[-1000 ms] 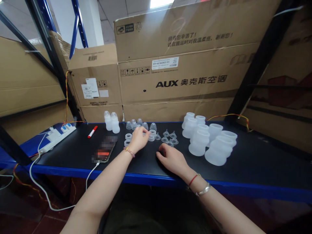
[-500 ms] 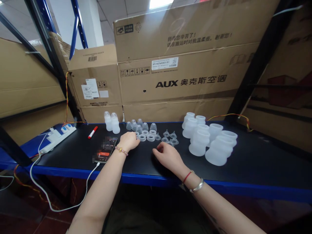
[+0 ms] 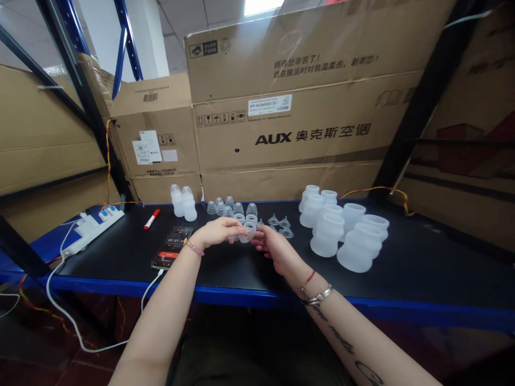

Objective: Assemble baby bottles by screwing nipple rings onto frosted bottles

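Note:
My left hand is closed in a pinch on a translucent ring-shaped bottle collar, held just above the table. My right hand is close against the collar's right side, thumb and fingers apart; whether it touches the collar is unclear. Beyond the hands, several clear dome caps stand in a group, with more collars in front of them, partly hidden by my hands. Several clear silicone nipples lie to the right of the collars, some behind my right hand.
Several frosted bottle bodies stand on the right of the black table. Two capped bottles stand at the back left. A red marker, a phone on a white cable and a power strip lie left. Cardboard boxes wall the back.
My left hand has lifted a collar and moved right with it. My right hand has turned and moved slightly up toward it, fingers spreading. The two hands now nearly meet.

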A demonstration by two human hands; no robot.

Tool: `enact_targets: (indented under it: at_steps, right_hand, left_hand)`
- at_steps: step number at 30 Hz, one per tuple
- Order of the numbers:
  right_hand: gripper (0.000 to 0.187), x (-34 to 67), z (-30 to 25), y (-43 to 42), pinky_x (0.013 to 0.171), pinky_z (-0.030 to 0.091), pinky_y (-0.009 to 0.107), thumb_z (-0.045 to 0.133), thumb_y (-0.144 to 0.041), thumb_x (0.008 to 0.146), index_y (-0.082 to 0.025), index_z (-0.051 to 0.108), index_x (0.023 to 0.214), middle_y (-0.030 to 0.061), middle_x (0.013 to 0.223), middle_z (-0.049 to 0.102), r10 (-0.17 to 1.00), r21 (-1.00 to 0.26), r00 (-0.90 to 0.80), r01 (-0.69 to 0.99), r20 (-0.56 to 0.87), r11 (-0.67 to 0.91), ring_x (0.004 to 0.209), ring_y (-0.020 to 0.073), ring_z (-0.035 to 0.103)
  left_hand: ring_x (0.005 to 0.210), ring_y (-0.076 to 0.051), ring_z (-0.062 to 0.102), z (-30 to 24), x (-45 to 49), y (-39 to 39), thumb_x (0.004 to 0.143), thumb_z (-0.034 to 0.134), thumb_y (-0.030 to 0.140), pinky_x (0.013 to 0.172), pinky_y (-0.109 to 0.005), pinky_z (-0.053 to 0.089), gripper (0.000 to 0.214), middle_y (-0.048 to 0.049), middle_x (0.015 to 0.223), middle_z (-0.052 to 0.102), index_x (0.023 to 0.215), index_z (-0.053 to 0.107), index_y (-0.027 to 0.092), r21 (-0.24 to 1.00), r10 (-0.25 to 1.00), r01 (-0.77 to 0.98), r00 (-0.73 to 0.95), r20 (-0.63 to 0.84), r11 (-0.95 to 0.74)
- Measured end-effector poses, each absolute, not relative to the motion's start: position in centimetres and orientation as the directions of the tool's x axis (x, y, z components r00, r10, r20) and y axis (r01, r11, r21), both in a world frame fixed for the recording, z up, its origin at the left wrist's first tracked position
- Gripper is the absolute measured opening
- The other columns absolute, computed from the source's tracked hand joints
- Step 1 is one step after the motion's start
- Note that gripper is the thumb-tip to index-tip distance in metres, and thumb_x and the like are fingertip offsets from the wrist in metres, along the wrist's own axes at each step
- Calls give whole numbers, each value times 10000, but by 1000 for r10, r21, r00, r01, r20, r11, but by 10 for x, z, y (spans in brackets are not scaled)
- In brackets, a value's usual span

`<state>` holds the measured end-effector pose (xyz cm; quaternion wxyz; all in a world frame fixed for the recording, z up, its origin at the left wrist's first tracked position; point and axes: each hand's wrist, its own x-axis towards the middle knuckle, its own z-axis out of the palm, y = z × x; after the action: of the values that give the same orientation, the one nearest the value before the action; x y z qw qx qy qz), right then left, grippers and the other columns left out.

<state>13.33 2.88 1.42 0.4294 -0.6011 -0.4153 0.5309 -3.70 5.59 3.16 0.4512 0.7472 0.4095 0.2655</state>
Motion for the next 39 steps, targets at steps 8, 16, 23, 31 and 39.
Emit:
enact_targets:
  at_steps: [8,16,23,31,39]
  right_hand:
    - [405,124,8,25,500,352,216,332,-426,904,-178,540,660,42,642,648,986,-986,10,18,-164,-164,533,118,526]
    - [515,120,-6,28,365,310,237,226,-431,949,-187,498,586,28,466,540,997,-990,21,119,-70,-72,322,104,409]
    - [405,122,-5,33,305,176,197,353,-346,941,-176,491,601,1,421,491,980,-982,67,-32,-187,-186,273,60,298]
    - [313,123,-1,41,288,188,173,467,-362,913,-165,512,675,1,445,524,935,-936,107,-144,-338,-322,280,54,321]
    - [266,119,3,43,286,263,161,534,-362,897,-164,516,721,-17,491,544,914,-918,175,-225,-366,-325,297,63,432]
  left_hand:
    - [579,-60,479,27,-26,52,698,754,449,568,-211,383,347,-14,728,618,805,666,130,990,793,106,594,-135,90]
    - [560,-68,572,25,-18,50,740,751,347,553,-195,406,257,-26,693,649,787,625,128,969,803,42,551,-226,244]
    - [509,-69,572,18,-1,46,761,739,360,541,-199,421,307,13,619,633,847,538,144,982,956,157,258,-141,102]
    - [518,-40,455,22,-8,50,660,735,591,439,-173,236,512,-40,720,633,773,608,107,999,986,45,165,-26,19]
    - [604,-81,445,26,-5,44,851,523,521,513,-207,322,462,-28,786,604,1070,698,153,980,942,143,327,82,-135]
